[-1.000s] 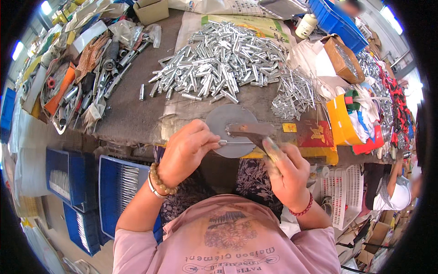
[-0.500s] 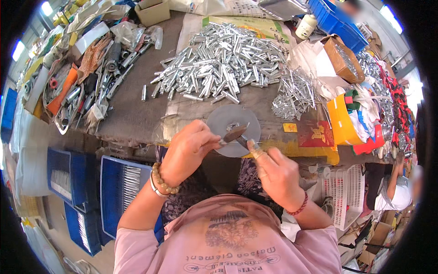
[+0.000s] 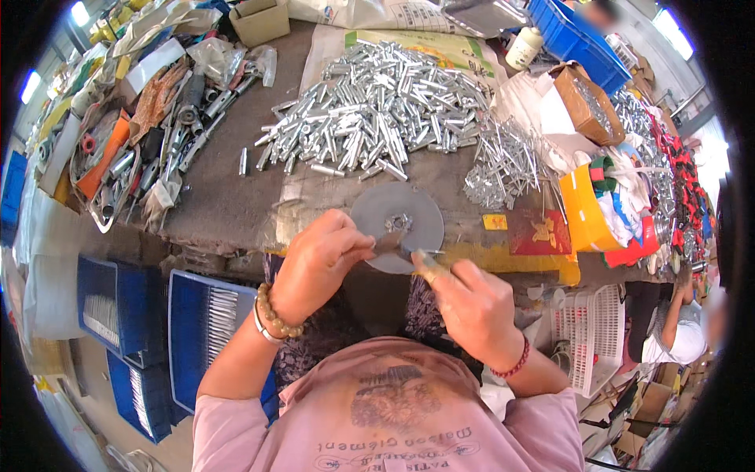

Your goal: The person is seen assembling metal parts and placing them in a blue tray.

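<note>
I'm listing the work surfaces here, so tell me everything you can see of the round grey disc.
The disc is round and dull grey, possibly metal, lying flat at the near edge of the workbench. Shiny bits cluster near its middle. The left hand and hammer overlap its near side in this view; whether either touches it is unclear. Its underside is hidden.

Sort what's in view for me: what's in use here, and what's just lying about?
Seemingly in use:
hammer, in the right hand
left hand, fingertips pinched
grey disc, beneath the hammer
silver tubes and thin pins, likely stock

Apparently lying about:
red card
cream bottle
upper-left cardboard box
</note>
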